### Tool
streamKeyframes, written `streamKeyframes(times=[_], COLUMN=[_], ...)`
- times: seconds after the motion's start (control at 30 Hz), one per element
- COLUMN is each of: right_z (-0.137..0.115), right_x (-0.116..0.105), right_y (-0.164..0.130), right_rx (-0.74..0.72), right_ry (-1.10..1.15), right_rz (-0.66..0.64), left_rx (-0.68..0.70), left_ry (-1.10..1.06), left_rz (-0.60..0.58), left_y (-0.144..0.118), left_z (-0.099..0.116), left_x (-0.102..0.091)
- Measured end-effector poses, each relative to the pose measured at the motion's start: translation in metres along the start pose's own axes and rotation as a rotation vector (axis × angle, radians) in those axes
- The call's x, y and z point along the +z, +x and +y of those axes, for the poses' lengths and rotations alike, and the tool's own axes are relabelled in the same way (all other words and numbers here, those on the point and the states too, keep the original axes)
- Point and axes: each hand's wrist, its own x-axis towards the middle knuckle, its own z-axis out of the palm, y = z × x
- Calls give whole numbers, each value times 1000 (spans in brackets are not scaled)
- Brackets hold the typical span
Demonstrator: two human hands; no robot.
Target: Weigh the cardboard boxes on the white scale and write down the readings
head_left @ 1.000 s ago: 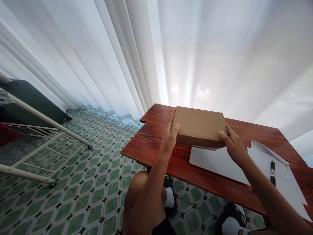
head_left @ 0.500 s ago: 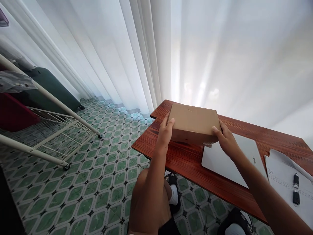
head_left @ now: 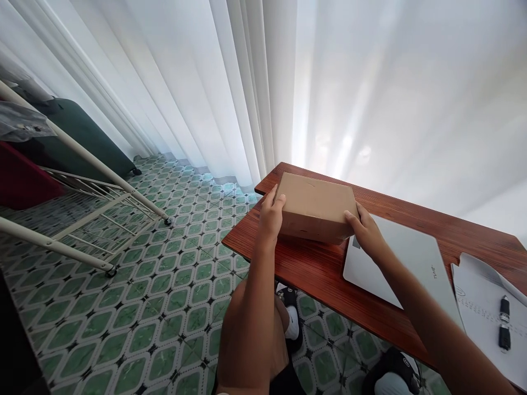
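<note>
Both hands are on the flat brown cardboard box (head_left: 315, 206) at the far left corner of the red-brown wooden table (head_left: 313, 274). Left hand (head_left: 270, 216) clasps its left end, right hand (head_left: 366, 233) its right end, fingers curled round the edges. A closed silver laptop (head_left: 405, 260) lies just right of it.

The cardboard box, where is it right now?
In the head view the cardboard box sits at the left end of the wooden table, gripped between the left hand and right hand, beside the closed laptop.
</note>
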Motion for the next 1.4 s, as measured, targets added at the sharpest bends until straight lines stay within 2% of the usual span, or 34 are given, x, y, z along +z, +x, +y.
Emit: streamKeyframes(times=[0.13,0.5,0.67,1.03,1.23,1.4], right_z=[3,12,13,11,7,6], right_x=[4,6,8,9,10,10], right_y=[1,0,-1,-2,-4,-5], right_rx=[27,56,56,47,69,71], right_ry=[4,-3,-7,-44,-67,-65], right_rz=[-1,-24,-26,-25,-46,-65], left_rx=[-15,-47,-32,-93,-66,-123], left_ry=[47,130,132,86,41,17], left_rz=[21,-35,-37,-19,-43,-41], left_y=[3,6,6,5,8,11], left_z=[-3,-12,-11,-13,-21,-28], left_x=[0,0,-2,-3,-7,-11])
